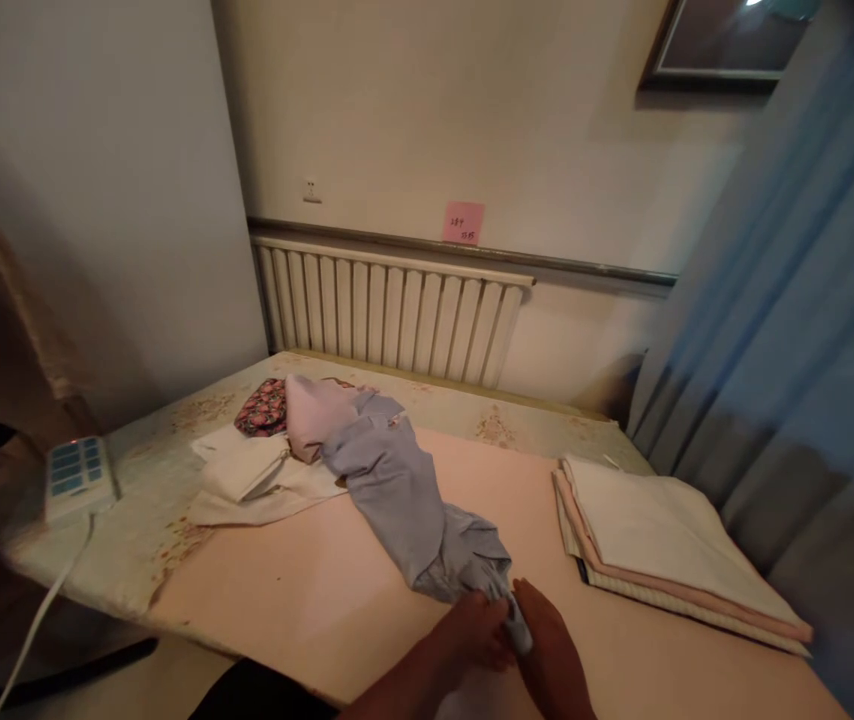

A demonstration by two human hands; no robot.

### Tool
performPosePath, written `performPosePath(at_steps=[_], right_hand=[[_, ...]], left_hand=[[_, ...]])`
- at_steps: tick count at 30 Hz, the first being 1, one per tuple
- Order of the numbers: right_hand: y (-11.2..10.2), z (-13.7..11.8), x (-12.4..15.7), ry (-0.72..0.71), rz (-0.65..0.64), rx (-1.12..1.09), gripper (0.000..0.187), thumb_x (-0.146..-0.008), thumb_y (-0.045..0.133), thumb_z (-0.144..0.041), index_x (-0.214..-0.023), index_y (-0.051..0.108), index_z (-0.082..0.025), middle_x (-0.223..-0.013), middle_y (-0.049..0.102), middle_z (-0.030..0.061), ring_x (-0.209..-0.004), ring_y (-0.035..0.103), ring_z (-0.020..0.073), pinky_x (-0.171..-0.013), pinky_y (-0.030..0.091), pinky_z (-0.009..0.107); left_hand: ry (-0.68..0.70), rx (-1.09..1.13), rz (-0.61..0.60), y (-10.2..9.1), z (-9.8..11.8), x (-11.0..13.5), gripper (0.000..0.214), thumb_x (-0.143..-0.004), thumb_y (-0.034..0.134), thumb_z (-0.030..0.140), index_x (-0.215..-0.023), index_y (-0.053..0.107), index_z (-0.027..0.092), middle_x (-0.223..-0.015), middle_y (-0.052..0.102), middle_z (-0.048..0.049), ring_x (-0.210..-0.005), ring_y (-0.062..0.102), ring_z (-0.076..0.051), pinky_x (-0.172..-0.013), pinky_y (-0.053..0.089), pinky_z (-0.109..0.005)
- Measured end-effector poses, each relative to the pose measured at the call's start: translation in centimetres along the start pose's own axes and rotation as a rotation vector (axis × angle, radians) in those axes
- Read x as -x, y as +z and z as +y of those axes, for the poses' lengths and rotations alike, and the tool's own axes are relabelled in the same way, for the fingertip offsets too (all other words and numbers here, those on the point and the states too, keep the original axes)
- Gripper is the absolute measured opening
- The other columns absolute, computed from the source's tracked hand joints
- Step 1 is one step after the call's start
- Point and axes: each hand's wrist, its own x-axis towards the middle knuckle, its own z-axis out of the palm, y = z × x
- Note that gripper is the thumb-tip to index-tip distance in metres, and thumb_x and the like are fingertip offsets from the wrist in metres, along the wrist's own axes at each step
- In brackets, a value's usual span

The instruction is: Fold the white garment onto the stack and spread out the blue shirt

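Note:
A grey-blue shirt (397, 490) stretches across the table toward me, crumpled, its far end lying against a pile of other cloth. My left hand (478, 625) is closed round the near, bunched end, which looks like a sleeve. Close beside it, my right hand (545, 635) grips the same end, and a narrow strip of grey cloth shows between the two hands. Some fingers of both hands are hidden. By the shirt's far end lie a pale pink cloth (314, 408), a dark flowered cloth (262, 408) and white folded cloth (236, 462).
A stack of folded fabric (659, 530) sits at the right by a blue curtain (787, 330). A pink sheet (277, 570) covers part of the table (149, 480). A power strip (78, 480) with a white cord is at the left edge. Behind stands a radiator (389, 305).

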Motion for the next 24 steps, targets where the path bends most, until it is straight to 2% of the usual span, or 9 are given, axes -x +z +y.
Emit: performPosePath(at_steps=[2, 5, 8, 11, 13, 16, 19, 24], right_hand=[[-1.1, -1.0, -0.6, 0.049, -0.074, -0.054, 0.031, -0.086, 0.043, -0.024, -0.108, 0.066, -0.020, -0.107, 0.069, 0.0098, -0.097, 0.064, 0.0229, -0.083, 0.052, 0.033], [-1.9, -1.9, -1.3, 0.110, -0.113, -0.040, 0.031, -0.084, 0.040, -0.016, -0.092, 0.069, -0.019, -0.089, 0.070, 0.0101, -0.082, 0.065, 0.0224, -0.075, 0.051, 0.032], [-1.7, -1.8, -1.4, 0.110, -0.084, -0.005, 0.034, -0.080, 0.040, -0.013, -0.098, 0.069, -0.016, -0.090, 0.069, 0.0124, -0.085, 0.064, 0.0247, -0.076, 0.050, 0.035], [-1.3, -1.5, -1.2, 0.102, -0.085, -0.019, 0.036, -0.082, 0.041, -0.014, -0.105, 0.068, -0.017, -0.099, 0.069, 0.0118, -0.092, 0.063, 0.0248, -0.080, 0.050, 0.035], [-1.3, -1.5, -1.2, 0.109, -0.078, -0.027, 0.035, -0.082, 0.041, -0.015, -0.104, 0.068, -0.018, -0.098, 0.070, 0.0108, -0.092, 0.063, 0.0244, -0.080, 0.050, 0.035], [-1.4, -1.6, -1.2, 0.117, -0.050, -0.028, 0.035, -0.082, 0.041, -0.015, -0.101, 0.069, -0.019, -0.093, 0.070, 0.0105, -0.089, 0.063, 0.0244, -0.077, 0.050, 0.034], [-1.5, -1.6, -1.2, 0.114, -0.041, -0.021, 0.034, -0.081, 0.042, -0.015, -0.100, 0.070, -0.018, -0.092, 0.070, 0.0107, -0.089, 0.063, 0.0245, -0.076, 0.050, 0.034], [-1.6, -1.7, -1.2, 0.109, -0.044, -0.015, 0.031, -0.082, 0.043, -0.014, -0.098, 0.069, -0.017, -0.093, 0.069, 0.0114, -0.091, 0.062, 0.0251, -0.078, 0.049, 0.035]], left_hand=[[-0.007, -0.134, -0.008, 0.6, 0.0, 0.2, 0.021, -0.076, 0.050, 0.040, -0.075, 0.052, 0.019, -0.060, 0.057, -0.0010, -0.051, 0.057, -0.017, -0.058, 0.047, -0.035], [0.044, -0.357, 0.046, -0.6, 0.9, 0.8, 0.014, -0.072, 0.053, 0.033, -0.075, 0.056, 0.019, -0.063, 0.059, -0.0006, -0.055, 0.059, -0.017, -0.059, 0.048, -0.034], [0.173, -0.586, 0.267, -3.3, 2.4, 1.5, 0.013, -0.076, 0.049, 0.026, -0.082, 0.059, 0.020, -0.083, 0.064, -0.0042, -0.082, 0.061, -0.020, -0.080, 0.047, -0.035], [0.272, -0.773, 0.506, -6.3, 3.8, 2.1, 0.023, -0.083, 0.041, 0.022, -0.098, 0.058, 0.019, -0.110, 0.059, -0.0097, -0.111, 0.050, -0.023, -0.100, 0.034, -0.037], [0.286, -0.854, 0.639, -7.8, 4.3, 2.4, 0.027, -0.085, 0.042, 0.024, -0.107, 0.055, 0.017, -0.119, 0.053, -0.0137, -0.120, 0.042, -0.027, -0.104, 0.027, -0.042], [0.187, -1.110, 0.806, -9.4, 4.3, 2.5, 0.033, -0.084, 0.048, 0.034, -0.110, 0.055, 0.015, -0.118, 0.052, -0.0154, -0.117, 0.042, -0.033, -0.098, 0.032, -0.046], [0.113, -1.334, 0.817, -10.3, 3.8, 2.3, 0.034, -0.085, 0.048, 0.040, -0.103, 0.061, 0.015, -0.112, 0.056, -0.0138, -0.110, 0.047, -0.031, -0.091, 0.038, -0.042], [0.151, -1.412, 0.700, -10.9, 3.7, 1.8, 0.029, -0.086, 0.045, 0.032, -0.102, 0.062, 0.015, -0.109, 0.059, -0.0142, -0.108, 0.051, -0.029, -0.088, 0.040, -0.038]])
